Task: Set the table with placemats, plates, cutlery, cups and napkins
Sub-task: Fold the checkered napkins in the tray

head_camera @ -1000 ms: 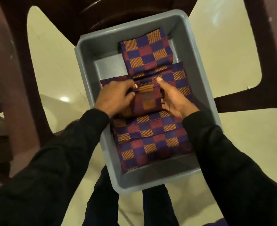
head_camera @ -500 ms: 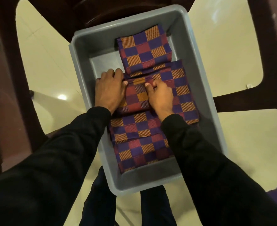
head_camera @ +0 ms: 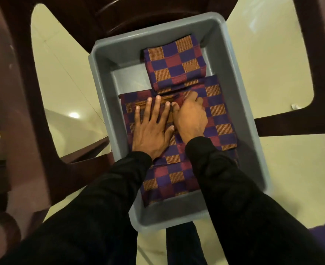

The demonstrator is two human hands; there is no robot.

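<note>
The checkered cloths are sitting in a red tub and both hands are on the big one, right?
Not quite: the tub is grey, not red, as the head view shows. The rest holds. The checkered cloths lie in it, and the left hand presses flat on the big cloth while the right hand rests on it with curled fingers.

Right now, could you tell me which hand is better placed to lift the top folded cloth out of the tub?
Probably the right hand: its fingers curl at the cloth fold, while the left hand lies flat on it.
</note>
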